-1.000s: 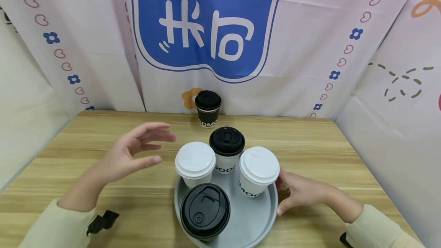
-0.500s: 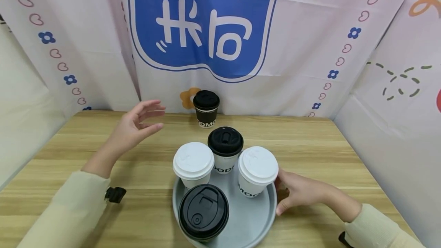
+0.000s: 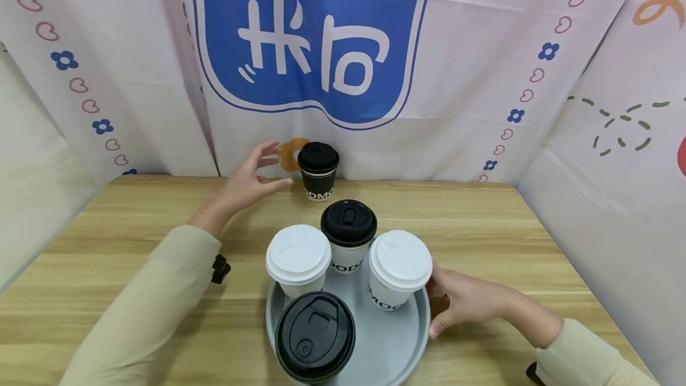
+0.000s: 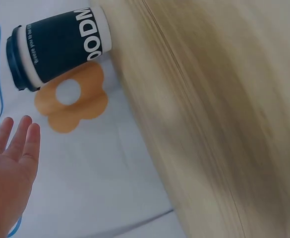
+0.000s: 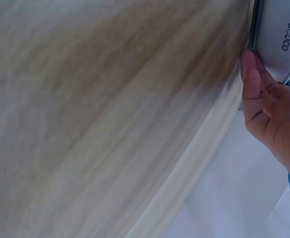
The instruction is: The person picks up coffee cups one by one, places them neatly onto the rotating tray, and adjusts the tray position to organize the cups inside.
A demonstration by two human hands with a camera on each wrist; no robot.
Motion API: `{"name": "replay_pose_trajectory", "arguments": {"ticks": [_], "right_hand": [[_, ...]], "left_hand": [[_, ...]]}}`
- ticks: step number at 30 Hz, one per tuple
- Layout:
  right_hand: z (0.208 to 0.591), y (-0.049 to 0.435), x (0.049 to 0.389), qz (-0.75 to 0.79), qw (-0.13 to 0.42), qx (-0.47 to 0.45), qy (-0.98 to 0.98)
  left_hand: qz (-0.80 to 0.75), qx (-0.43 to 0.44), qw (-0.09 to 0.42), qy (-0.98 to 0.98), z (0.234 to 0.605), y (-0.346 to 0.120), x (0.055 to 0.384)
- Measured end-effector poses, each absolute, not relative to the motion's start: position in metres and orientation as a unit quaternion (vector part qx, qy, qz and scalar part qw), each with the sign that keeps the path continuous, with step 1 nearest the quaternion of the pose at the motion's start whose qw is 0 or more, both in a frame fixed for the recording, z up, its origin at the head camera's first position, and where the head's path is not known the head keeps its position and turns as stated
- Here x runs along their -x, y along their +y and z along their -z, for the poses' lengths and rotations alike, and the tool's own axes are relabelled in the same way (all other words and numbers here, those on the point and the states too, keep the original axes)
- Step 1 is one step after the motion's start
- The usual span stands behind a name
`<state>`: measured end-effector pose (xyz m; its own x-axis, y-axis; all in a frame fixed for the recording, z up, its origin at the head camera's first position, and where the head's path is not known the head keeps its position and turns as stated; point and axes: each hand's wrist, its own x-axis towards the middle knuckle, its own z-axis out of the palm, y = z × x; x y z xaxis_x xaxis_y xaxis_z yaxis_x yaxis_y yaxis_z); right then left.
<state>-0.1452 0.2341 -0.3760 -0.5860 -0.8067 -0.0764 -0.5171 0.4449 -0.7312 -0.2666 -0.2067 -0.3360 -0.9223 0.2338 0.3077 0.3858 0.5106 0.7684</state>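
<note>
My left hand point(image 3: 249, 180) reaches over the far part of the table with its fingers spread, just left of a small black paper coffee cup point(image 3: 318, 171) with a black lid. A gap separates the hand from this upright cup; the left wrist view shows the same coffee cup point(image 4: 60, 47) above the extended fingers point(image 4: 21, 139). My right hand point(image 3: 471, 299) holds the right rim of a round grey tray point(image 3: 375, 344), fingers and thumb bent at its edge. In the right wrist view, curled fingertips point(image 5: 252, 82) touch the tray's side point(image 5: 278, 34), marked "ecoco".
On the tray stand a left white-lidded cup point(image 3: 299, 255), a right white-lidded cup point(image 3: 399, 264), a black-lidded white cup point(image 3: 348, 225) at the back and a larger black-lidded cup point(image 3: 315, 335) in front. A printed cloth point(image 3: 445, 76) hangs behind the wooden table point(image 3: 455, 213).
My left hand has moved from beside the tray's left white-lidded cup to farther back, then rightward toward the small black coffee cup. The right hand stays on the tray's rim.
</note>
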Motion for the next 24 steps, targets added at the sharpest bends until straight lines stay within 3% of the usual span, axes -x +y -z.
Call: {"name": "replay_pose_trajectory", "arguments": {"ticks": [18, 24], "right_hand": [[0.378, 0.238, 0.144, 0.347, 0.211, 0.408, 0.818], [0.379, 0.236, 0.146, 0.346, 0.204, 0.421, 0.813]], "left_hand": [[0.495, 0.134, 0.02, -0.858, 0.355, -0.181, 0.31], [0.496, 0.157, 0.026, -0.854, 0.357, -0.171, 0.317]]}}
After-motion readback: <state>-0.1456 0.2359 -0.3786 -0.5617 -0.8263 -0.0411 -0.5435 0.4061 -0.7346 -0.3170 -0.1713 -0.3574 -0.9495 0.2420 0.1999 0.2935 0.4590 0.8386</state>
